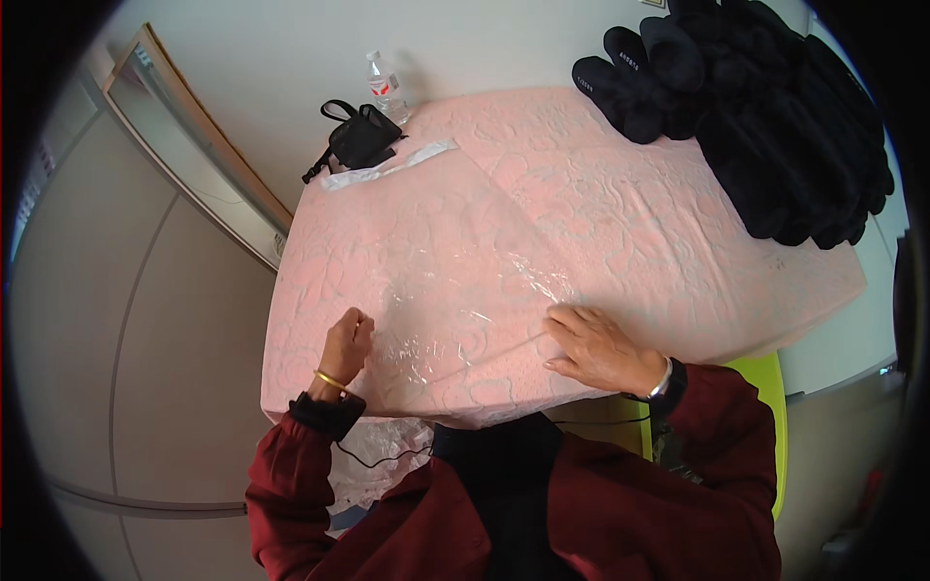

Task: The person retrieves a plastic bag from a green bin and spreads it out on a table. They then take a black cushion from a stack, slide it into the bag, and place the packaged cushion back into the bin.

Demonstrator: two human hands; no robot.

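Note:
A large clear plastic bag [455, 281] lies flat and a little wrinkled over the pink patterned table cover, shining where light catches its folds. At its far end runs a white strip [387, 167]. My left hand [347, 344] is closed at the bag's near left side, its fingers curled round the plastic edge. On the near right side my right hand [599, 347] has its fingers bent down on the plastic, gripping the edge between fingers and thumb. The exact grip points are partly hidden by my fingers.
A thick pile of black fuzzy slippers [775, 126] fills the back right corner. At the back left stand a black pouch [363, 136] and a clear bottle [386, 89]. A framed mirror [194, 145] leans at left. Crumpled clear plastic [383, 460] lies below the near edge.

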